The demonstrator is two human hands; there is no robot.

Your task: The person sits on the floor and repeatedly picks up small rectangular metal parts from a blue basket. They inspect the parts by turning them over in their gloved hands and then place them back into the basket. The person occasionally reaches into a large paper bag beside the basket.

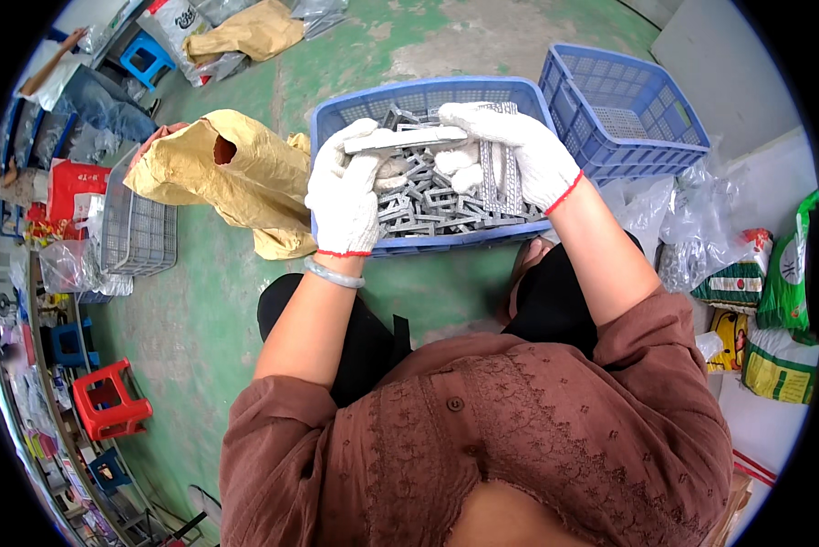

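Both my hands wear white knit gloves with red cuffs and are raised over a blue plastic crate (428,87). My left hand (344,191) is closed on the left end of a light grey metal bar (400,139), held level. At the bar's right end my right hand (523,150) is closed, its thumb side against the bar. Beneath my right hand stand long, narrow grey pieces (493,187) with a ribbed surface; whether its fingers also grip them, I cannot tell. Many small grey metal frame-shaped parts (419,205) lie heaped in the crate.
A second blue crate (619,123) stands at the far right. Left of the full crate slumps a torn tan sack (218,173). A grey crate (140,228), a red stool (108,401) and shelving line the left. Plastic bags (701,228) and packed sacks lie right.
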